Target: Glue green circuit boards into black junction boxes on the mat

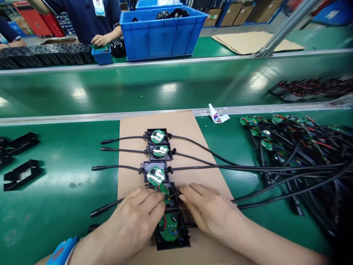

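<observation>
Black plastic housings with round green circuit boards lie in a column on a cardboard sheet (132, 127). The far three, such as the third housing (156, 173), have white compound on their boards and a cable out of each side. My left hand (140, 211) is closed over the left edge of the fourth housing (171, 197), its fingertips by the board and wires. At that housing's right edge, my right hand (208, 206) is closed with fingers pinched where the black cable (242, 198) enters; the fingers partly hide it. The nearest housing (173, 235) holds a bare green board.
Cabled circuit boards (298, 147) are heaped on the right. Empty black housings (23, 175) lie on the left. A crumpled white wrapper (217, 115) lies by the metal rail. Beyond, a co-worker's hand (100, 39) is near a small blue bin (102, 56) and a large blue crate (162, 36).
</observation>
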The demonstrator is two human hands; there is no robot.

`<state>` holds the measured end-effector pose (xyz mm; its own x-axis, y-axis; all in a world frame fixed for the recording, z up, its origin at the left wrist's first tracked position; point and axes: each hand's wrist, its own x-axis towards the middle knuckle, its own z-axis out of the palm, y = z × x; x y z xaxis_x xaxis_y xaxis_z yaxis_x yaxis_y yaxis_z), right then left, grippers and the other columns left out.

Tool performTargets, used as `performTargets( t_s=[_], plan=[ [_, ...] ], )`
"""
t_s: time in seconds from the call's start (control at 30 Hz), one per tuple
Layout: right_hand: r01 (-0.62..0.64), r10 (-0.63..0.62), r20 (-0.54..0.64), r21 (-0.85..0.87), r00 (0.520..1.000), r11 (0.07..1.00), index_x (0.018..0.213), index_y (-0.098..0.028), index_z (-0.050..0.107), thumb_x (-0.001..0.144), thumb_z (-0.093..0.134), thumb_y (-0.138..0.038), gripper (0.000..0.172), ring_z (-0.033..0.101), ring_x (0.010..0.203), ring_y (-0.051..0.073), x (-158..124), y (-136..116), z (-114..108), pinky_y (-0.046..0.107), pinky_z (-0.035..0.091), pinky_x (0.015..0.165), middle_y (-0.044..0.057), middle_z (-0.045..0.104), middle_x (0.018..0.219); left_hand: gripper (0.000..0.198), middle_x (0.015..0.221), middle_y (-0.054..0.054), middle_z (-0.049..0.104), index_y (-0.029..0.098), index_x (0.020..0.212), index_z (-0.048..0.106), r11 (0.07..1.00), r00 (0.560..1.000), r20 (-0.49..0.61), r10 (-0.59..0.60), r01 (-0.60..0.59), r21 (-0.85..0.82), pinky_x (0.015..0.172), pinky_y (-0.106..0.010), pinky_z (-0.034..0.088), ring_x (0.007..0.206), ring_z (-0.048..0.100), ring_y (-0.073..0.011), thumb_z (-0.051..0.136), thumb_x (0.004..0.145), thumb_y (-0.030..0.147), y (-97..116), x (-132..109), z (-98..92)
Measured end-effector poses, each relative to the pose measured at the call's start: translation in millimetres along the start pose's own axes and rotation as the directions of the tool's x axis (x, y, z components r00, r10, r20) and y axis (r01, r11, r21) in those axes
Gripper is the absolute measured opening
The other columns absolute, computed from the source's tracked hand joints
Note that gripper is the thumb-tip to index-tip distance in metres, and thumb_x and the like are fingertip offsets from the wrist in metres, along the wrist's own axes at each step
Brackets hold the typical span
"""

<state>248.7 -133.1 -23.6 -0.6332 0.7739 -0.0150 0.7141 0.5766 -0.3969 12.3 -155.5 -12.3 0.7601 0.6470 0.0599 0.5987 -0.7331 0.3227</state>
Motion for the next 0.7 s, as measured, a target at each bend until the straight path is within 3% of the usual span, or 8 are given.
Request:
performTargets(
  t_s=[0.07, 0.17, 0.3, 0.43, 0.53, 0.63, 0.7],
  plan=[
    [0.037, -0.036, 0.014, -0.102, 0.999, 0.994, 0.102, -0.015, 0.056, 0.084, 0.036, -0.005, 0.029, 0.058, 0.067, 0.017, -4.1, 1.5, -0.5, 0.028, 0.046, 0.058, 0.005, 0.060, 0.080, 0.040, 0.122, -0.009, 0.059, 0.013, 0.128, 0.050, 1.000, 1.000, 0.023, -0.005, 0.005, 0.008, 0.096, -0.039, 0.046, 0.106, 0.055, -0.0225, 0.038, 0.090, 0.007, 0.4, 2.7, -3.2],
    [0.127, -0.131, 0.010, -0.340, 0.991, 0.932, 0.118, -0.006, 0.053, 0.073, 0.040, -0.002, 0.048, 0.058, 0.066, 0.020, -5.8, -3.4, -1.6, 0.028, 0.045, 0.047, 0.010, 0.061, 0.085, 0.051, 0.115, -0.010, 0.062, 0.013, 0.137, 0.041, 0.999, 0.999, 0.040, 0.014, -0.015, 0.045, 0.089, -0.039, 0.048, 0.098, 0.056, -0.0226, 0.038, 0.087, 0.006, 2.2, 8.2, -6.6],
    [0.177, -0.246, -0.044, -0.576, 0.968, 0.798, 0.112, 0.000, 0.059, 0.073, 0.039, 0.000, 0.044, 0.052, 0.057, 0.019, -1.6, -14.6, 6.0, 0.028, 0.037, 0.036, 0.013, 0.060, 0.082, 0.051, 0.101, -0.012, 0.062, 0.006, 0.135, 0.042, 0.995, 0.997, 0.076, -0.012, 0.005, 0.097, 0.076, -0.038, 0.049, 0.085, 0.055, -0.0237, 0.045, 0.085, 0.016, 7.6, 15.4, -3.1],
    [0.171, -0.262, -0.066, -0.605, 0.963, 0.778, 0.107, 0.000, 0.064, 0.076, 0.039, 0.002, 0.040, 0.049, 0.059, 0.019, 4.8, -16.7, 9.9, 0.029, 0.037, 0.043, 0.014, 0.059, 0.078, 0.048, 0.094, -0.010, 0.059, 0.004, 0.132, 0.047, 0.988, 0.994, 0.109, -0.029, 0.012, 0.155, 0.078, -0.038, 0.046, 0.081, 0.051, -0.0229, 0.045, 0.086, 0.019, 12.4, 19.0, 2.7],
    [0.237, -0.304, -0.061, -0.487, 0.951, 0.841, 0.101, -0.002, 0.066, 0.078, 0.043, -0.004, 0.033, 0.051, 0.067, 0.021, 9.4, -9.1, 0.2, 0.033, 0.042, 0.054, 0.014, 0.059, 0.080, 0.049, 0.098, -0.010, 0.059, 0.005, 0.134, 0.044, 0.991, 0.993, 0.108, -0.045, 0.031, 0.130, 0.080, -0.038, 0.044, 0.083, 0.050, -0.0224, 0.044, 0.087, 0.019, 11.7, 17.1, 3.1],
    [0.184, -0.200, -0.111, -0.135, 0.974, 0.974, 0.094, -0.012, 0.067, 0.085, 0.042, -0.009, 0.027, 0.050, 0.072, 0.019, 10.8, 0.5, -10.2, 0.032, 0.044, 0.063, 0.009, 0.056, 0.078, 0.053, 0.109, -0.010, 0.058, 0.011, 0.139, 0.038, 0.994, 0.994, 0.100, -0.052, 0.042, 0.098, 0.083, -0.038, 0.043, 0.090, 0.050, -0.0230, 0.043, 0.087, 0.017, 9.6, 13.2, 1.4],
    [0.141, -0.130, -0.133, 0.073, 0.983, 0.987, 0.087, -0.014, 0.066, 0.089, 0.039, -0.009, 0.027, 0.049, 0.073, 0.018, 9.9, 5.6, -11.3, 0.030, 0.043, 0.065, 0.007, 0.054, 0.077, 0.055, 0.111, -0.009, 0.058, 0.013, 0.141, 0.036, 0.995, 0.993, 0.107, -0.047, 0.036, 0.097, 0.084, -0.039, 0.043, 0.091, 0.050, -0.0237, 0.044, 0.087, 0.016, 9.4, 11.6, 0.7]
  ],
)
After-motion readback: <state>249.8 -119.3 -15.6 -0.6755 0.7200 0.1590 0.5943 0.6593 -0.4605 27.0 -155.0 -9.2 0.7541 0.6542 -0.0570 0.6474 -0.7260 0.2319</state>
